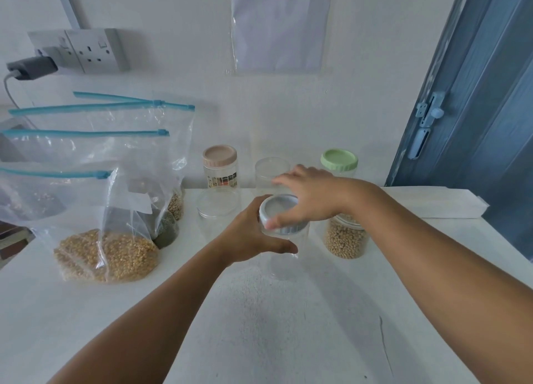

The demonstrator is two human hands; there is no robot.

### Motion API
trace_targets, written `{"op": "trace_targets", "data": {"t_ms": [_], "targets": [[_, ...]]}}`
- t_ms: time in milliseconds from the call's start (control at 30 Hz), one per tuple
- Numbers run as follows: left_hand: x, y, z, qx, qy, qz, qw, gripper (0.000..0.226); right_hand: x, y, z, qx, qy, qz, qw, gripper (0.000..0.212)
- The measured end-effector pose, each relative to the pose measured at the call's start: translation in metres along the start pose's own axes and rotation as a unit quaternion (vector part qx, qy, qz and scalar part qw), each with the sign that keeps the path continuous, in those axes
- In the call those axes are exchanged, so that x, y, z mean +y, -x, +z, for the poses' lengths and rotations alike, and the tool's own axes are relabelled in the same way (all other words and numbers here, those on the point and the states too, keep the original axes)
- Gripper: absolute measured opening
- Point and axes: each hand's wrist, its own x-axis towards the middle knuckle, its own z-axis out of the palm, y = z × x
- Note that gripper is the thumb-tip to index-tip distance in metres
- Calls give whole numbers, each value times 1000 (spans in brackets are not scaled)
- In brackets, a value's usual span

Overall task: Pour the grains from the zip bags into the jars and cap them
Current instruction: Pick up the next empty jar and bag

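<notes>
**Clear jar with grey lid held in both hands at the table's middle**

Clear plastic forms the empty jar standing upright at the middle of the white table. The left hand grips its body from the left, fingers curled behind the wall and thumb across the near side. The right hand rests over the grey round screw lid that sits on the jar's mouth; its thumb presses the lid's near rim, and its fingers, slightly spread and blurred, reach past the far rim, so whether they clamp the lid cannot be told.

Just right of this jar stands a clear jar partly filled with pale round grains, its top hidden by the right wrist. Just left and a little farther stands a clear open jar without a lid. Against the far wall stand three more: a clear jar with a beige lid, a clear uncapped jar and a jar with a light green lid, mostly hidden behind the right hand.

At the left lies a cluster of clear zip bags with blue sliders. The nearest is a bag of yellow grains; behind it, touching, are a bag of dark green grains and a bag of brownish grains.

On the wall hang a white double socket with a grey charger plugged in, and a sheet of paper in a clear sleeve. A blue door stands at the far right.
</notes>
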Motion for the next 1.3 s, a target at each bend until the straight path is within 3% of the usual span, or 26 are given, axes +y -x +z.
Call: {"op": "trace_targets", "data": {"t_ms": [133,267,333,533,700,900,1133,1200,1300], "targets": [[-3,1,4,6,-2,0,1000,108,-10,-1,11,58,95,61,992,103],[-4,1,4,6,6,-16,1000,112,-10,-2,5,27,79,11,996,79],[-2,2,4,-1,6,-20,1000,113,-8,-3,-3,3,78,-29,996,81],[-3,1,1,-17,3,-32,999,115,4,3,-17,88,-97,-104,986,87],[-5,3,0,-2,-12,-38,999,115,26,22,21,173,-259,-61,948,102],[-2,5,-4,3,-24,-29,999,112,47,33,77,217,-431,4,876,85],[-3,14,-14,25,-26,-57,998,107,51,43,110,247,-524,68,812,91],[-6,18,-19,33,-29,-62,997,105,49,46,121,265,-516,98,808,95],[-9,24,-27,39,-36,-68,996,106,45,55,142,256,-478,130,830,95]]}}
